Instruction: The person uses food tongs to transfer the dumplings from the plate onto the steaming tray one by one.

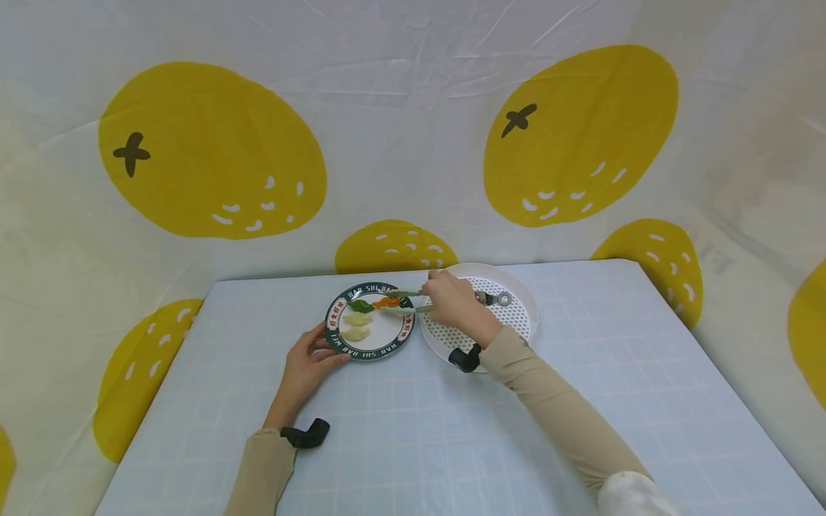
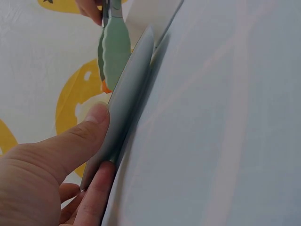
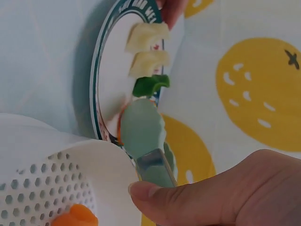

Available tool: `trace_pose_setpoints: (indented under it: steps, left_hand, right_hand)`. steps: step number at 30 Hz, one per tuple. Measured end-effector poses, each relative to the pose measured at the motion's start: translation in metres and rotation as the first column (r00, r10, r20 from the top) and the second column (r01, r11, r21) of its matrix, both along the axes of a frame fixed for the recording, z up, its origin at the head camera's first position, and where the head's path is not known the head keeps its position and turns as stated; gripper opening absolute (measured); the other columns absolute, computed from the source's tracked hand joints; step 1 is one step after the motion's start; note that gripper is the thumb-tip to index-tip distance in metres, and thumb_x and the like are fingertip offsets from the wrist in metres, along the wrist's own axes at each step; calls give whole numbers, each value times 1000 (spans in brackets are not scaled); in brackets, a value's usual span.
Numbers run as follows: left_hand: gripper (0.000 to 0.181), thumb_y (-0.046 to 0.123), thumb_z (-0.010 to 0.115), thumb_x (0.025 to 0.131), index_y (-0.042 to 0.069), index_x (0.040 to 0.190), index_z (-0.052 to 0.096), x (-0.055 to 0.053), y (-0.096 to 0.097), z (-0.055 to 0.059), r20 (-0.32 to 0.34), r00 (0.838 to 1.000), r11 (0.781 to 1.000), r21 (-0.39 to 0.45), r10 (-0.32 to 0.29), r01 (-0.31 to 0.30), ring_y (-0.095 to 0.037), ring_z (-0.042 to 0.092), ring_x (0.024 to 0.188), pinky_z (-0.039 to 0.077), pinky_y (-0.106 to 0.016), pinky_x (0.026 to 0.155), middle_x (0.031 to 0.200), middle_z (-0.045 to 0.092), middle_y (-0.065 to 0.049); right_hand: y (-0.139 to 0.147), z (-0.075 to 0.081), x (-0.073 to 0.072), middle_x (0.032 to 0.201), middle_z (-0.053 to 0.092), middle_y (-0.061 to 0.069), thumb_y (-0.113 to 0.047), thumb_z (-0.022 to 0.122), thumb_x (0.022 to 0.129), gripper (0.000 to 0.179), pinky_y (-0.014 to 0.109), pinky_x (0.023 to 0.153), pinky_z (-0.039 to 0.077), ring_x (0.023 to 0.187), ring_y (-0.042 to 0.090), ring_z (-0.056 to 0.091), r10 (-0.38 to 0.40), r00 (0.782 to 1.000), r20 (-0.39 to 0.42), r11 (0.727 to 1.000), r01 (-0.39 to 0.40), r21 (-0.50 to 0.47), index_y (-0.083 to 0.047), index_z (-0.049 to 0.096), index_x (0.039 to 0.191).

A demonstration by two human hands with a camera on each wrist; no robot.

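The orange piece [image 1: 387, 302] is lying on the right part of the plate [image 1: 386, 333], between the green tips of the tongs [image 3: 142, 127]; whether the tips are pinching it cannot be told. The right hand [image 1: 452, 297] is gripping the tongs from above the perforated tray [image 1: 529, 312], well to the right of the piece. The left hand [image 1: 310, 362] is holding the plate at its near left rim, the thumb pressing from above and fingers reaching beneath. A green piece [image 1: 361, 306] is lying just left of the orange one, and two pale pieces [image 1: 357, 319] are lying in a row on the near side of the green one. The tray is standing just beside the plate, another orange piece [image 3: 77, 217] showing inside it. Both vessels are resting near the back edge of the table [image 1: 400, 437], which a pale blue cloth with faint grid lines is covering. The tabletop is running well past the tray to the right edge and past the plate to the left edge, and is stretching toward the wearer between the forearms. A white backdrop [image 1: 400, 143] with yellow fruit prints is rising behind the table and flanking both sides.
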State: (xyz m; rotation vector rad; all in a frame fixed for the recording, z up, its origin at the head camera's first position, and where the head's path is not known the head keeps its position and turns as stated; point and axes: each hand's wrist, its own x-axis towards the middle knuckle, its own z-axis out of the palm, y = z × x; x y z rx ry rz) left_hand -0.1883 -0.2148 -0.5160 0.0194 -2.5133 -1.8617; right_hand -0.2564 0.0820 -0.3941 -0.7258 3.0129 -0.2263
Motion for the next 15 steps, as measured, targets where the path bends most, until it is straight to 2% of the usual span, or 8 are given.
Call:
trace_pose_setpoints:
  steps: [8,15]
  left_hand:
    - [90,20,88,77,11,151,39,1,1,0,1,1000,1000,-17,-3,3,-27,65,105,57,-20,87,121,55,-14]
    - [91,18,88,77,12,152,38,1,1,2,15,1000,1000,-5,2,-2,-26,65,107,57,-20,87,122,54,-13]
  right_hand:
    - [-3,-4,3,101,60,8,-6,80,76,32,40,62,55,91,24,56,18,1000,-5,1000,-18,18,-7,75,108]
    - [-2,-4,3,95,61,7,-2,75,77,26,40,56,53,85,24,56,31,999,-31,999,-32,-18,-7,77,103]
